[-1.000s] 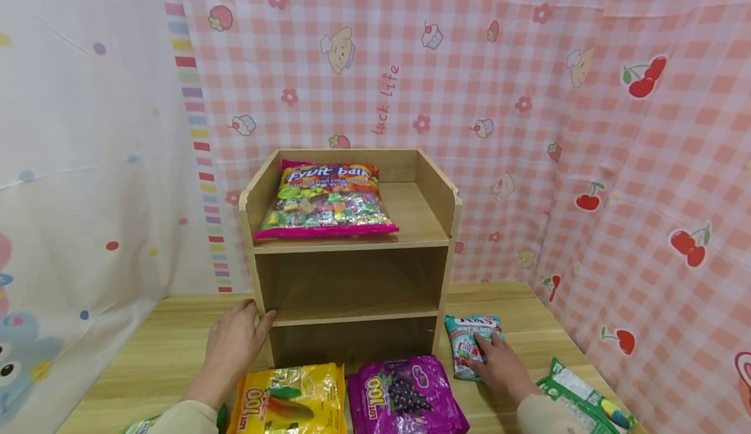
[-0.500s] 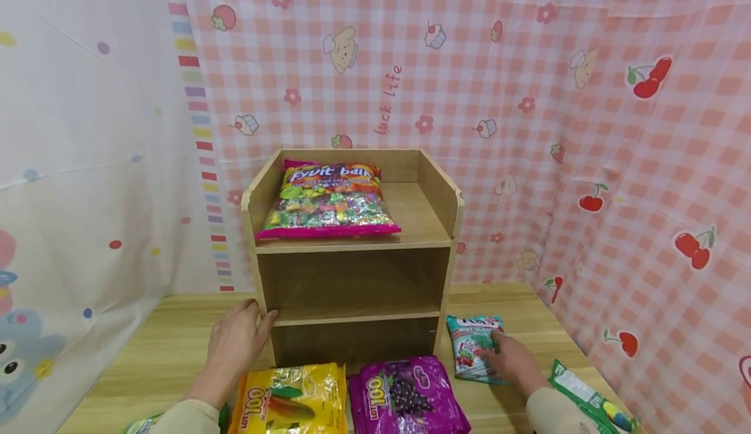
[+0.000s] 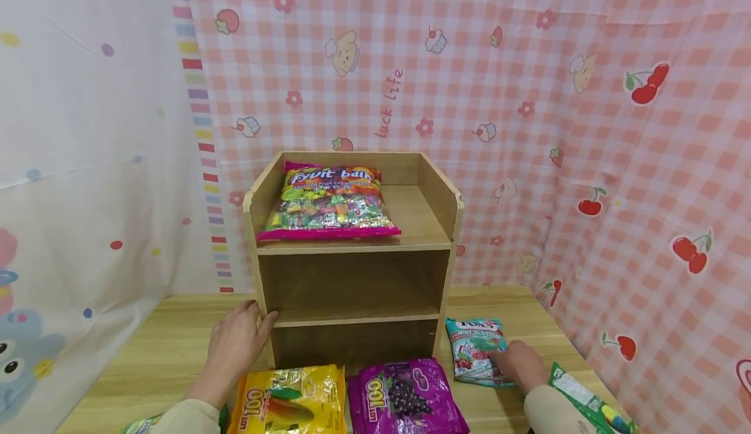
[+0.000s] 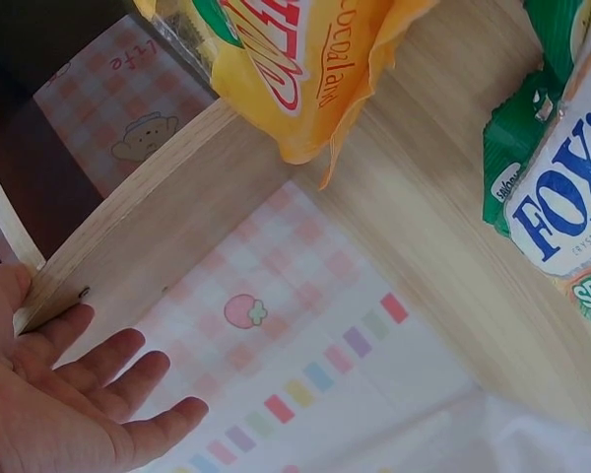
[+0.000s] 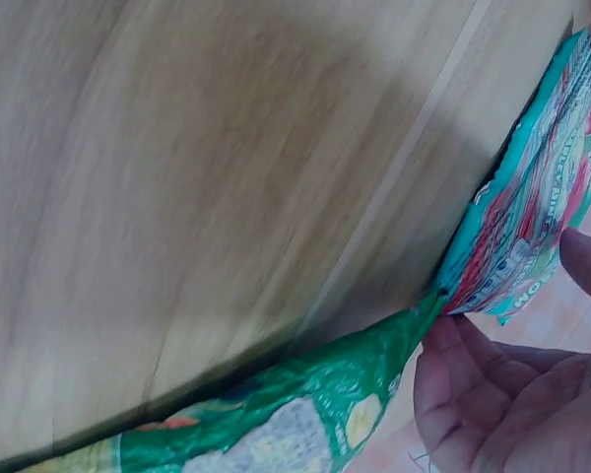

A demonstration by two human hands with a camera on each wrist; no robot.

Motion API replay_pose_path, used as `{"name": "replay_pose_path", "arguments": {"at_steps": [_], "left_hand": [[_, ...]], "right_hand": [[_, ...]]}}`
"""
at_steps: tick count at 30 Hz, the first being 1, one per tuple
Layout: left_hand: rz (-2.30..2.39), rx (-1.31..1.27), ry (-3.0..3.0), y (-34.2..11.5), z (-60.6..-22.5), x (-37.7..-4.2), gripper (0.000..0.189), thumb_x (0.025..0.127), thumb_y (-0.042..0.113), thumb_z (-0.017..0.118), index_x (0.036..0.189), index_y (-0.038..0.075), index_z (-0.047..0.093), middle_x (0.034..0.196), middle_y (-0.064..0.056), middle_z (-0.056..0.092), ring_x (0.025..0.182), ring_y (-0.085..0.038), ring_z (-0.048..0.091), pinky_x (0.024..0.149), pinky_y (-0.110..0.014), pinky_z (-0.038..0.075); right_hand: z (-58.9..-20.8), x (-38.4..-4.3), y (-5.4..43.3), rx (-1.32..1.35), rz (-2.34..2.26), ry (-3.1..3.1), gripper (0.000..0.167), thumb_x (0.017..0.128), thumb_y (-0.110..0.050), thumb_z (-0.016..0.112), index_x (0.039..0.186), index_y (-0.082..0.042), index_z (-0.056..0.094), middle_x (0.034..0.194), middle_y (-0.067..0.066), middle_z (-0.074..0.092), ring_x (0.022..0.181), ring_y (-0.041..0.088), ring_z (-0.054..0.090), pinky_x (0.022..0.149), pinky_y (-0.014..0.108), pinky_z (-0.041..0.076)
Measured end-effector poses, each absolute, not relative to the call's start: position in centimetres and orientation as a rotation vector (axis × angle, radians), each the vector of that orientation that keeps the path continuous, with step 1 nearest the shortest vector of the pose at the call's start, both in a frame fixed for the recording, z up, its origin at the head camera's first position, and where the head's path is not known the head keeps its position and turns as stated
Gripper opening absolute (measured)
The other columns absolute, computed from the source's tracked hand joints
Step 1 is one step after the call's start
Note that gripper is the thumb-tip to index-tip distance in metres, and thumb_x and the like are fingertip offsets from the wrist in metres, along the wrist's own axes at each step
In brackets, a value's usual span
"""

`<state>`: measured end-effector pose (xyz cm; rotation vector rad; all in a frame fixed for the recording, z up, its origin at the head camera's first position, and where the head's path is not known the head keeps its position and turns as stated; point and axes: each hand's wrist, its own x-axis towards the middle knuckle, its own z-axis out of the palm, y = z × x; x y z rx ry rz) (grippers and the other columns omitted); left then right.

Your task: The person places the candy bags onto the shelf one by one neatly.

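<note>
My left hand [image 3: 235, 343] grips the left side panel of a small wooden shelf [image 3: 354, 248]. In the left wrist view, the thumb and index finger sit on either side of the panel's edge, with the other fingers spread. My right hand [image 3: 522, 365] pinches the right edge of a teal mint candy bag [image 3: 476, 349] lying on the table right of the shelf. The right wrist view has the thumb over that bag [image 5: 542, 197] and the fingertips at its edge, touching near a green candy bag [image 5: 276, 429].
A pink-edged fruit chew bag [image 3: 331, 206] lies on the top shelf. Yellow mango [image 3: 287, 401] and purple grape candy bags [image 3: 405, 398] lie in front. Green bags lie at the right [image 3: 589, 398] and lower left [image 3: 141, 425]. Patterned cloth [image 3: 375, 62] hangs behind the table.
My right hand has moved from on top of the teal bag to its right edge. The left hand stays on the shelf panel.
</note>
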<state>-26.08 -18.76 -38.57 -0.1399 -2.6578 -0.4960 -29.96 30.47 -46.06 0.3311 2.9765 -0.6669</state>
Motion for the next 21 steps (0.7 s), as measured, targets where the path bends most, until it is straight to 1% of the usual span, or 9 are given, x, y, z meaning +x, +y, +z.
{"name": "replay_pose_path", "arguments": {"at_steps": [5,8,12,16,21], "left_hand": [[-0.505,-0.122,-2.672,-18.79,-38.58,-26.13,0.046,0.100,0.028,0.058,0.116,-0.016,0.061,0.126,-0.035,0.056,0.112,-0.053,0.055,0.092,-0.065,0.043],[-0.500,-0.126,-2.668,-18.82,-38.55,-26.17,0.046,0.100,0.028,0.059,0.114,-0.015,0.062,0.126,-0.035,0.056,0.111,-0.053,0.055,0.092,-0.065,0.043],[-0.498,-0.131,-2.661,-18.86,-38.54,-26.17,0.045,0.099,0.027,0.059,0.113,-0.015,0.062,0.125,-0.034,0.057,0.111,-0.053,0.056,0.091,-0.065,0.044],[-0.492,-0.138,-2.645,-18.86,-38.50,-26.17,0.043,0.099,0.027,0.060,0.110,-0.014,0.064,0.124,-0.034,0.058,0.109,-0.052,0.057,0.090,-0.065,0.045],[-0.482,-0.143,-2.629,-18.85,-38.52,-26.22,0.039,0.098,0.027,0.061,0.103,-0.012,0.066,0.120,-0.033,0.060,0.105,-0.052,0.059,0.088,-0.064,0.046]], "right_hand": [[-46.06,-30.31,30.21,0.439,-0.691,2.926,0.047,0.091,-0.033,0.066,0.101,0.012,0.061,0.087,0.018,0.060,0.080,0.029,0.056,0.079,0.048,0.049],[-46.12,-30.40,30.24,0.433,-0.701,2.923,0.051,0.088,-0.032,0.070,0.104,0.015,0.061,0.092,0.023,0.063,0.083,0.032,0.058,0.084,0.052,0.049],[-46.06,-30.42,30.14,0.432,-0.764,2.919,0.056,0.086,-0.032,0.072,0.105,0.019,0.059,0.095,0.026,0.063,0.085,0.033,0.059,0.087,0.051,0.048],[-46.00,-30.42,30.00,0.460,-0.907,2.885,0.057,0.086,-0.027,0.072,0.106,0.023,0.055,0.094,0.026,0.060,0.086,0.034,0.056,0.090,0.049,0.046],[-45.99,-30.27,30.11,0.455,-1.037,2.883,0.049,0.084,-0.020,0.070,0.100,0.024,0.056,0.088,0.023,0.058,0.082,0.033,0.054,0.086,0.048,0.046]]}}
